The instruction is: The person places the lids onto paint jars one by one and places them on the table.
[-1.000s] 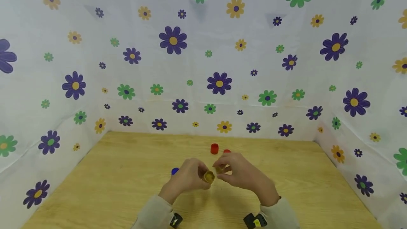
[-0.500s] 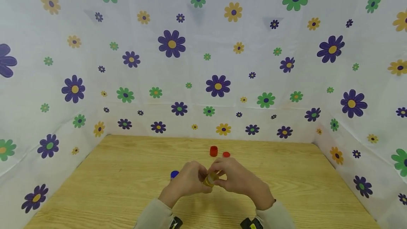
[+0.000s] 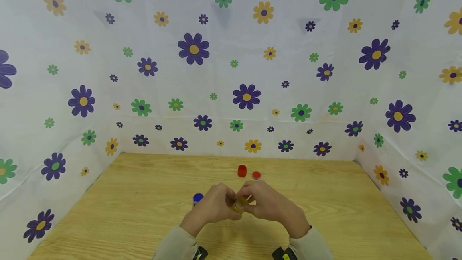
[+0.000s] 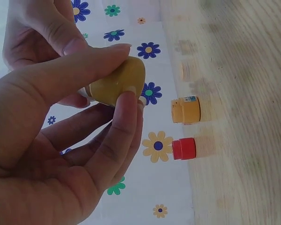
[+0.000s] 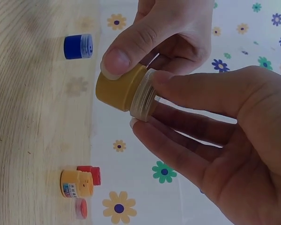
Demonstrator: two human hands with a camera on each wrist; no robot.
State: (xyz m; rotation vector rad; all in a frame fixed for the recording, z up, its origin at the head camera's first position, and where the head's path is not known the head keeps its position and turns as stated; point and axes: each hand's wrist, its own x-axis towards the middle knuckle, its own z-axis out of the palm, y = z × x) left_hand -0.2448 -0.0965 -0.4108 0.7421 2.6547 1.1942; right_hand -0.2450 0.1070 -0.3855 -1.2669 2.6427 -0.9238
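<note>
My left hand (image 3: 213, 206) holds a small ochre paint jar (image 5: 119, 89), tilted, above the table. In the right wrist view its thumb lies along the jar's side. My right hand (image 3: 270, 206) pinches the clear ridged lid (image 5: 143, 96) between thumb and fingertips, and the lid sits against the jar's mouth. The left wrist view shows the jar's rounded base (image 4: 131, 77) between the left thumb and fingers; the lid is mostly hidden there.
On the wooden table (image 3: 137, 196) stand a red jar (image 3: 242, 171), a blue jar (image 3: 197, 199) with a clear top, and an orange-yellow jar (image 4: 186, 110). A red-topped lid (image 3: 256, 175) lies near the red jar. Flowered cloth (image 3: 216, 75) encloses the back and sides.
The right hand has moved left and brought the lid from beside the ochre jar onto its mouth. Over the last half second both hands stay nearly in place.
</note>
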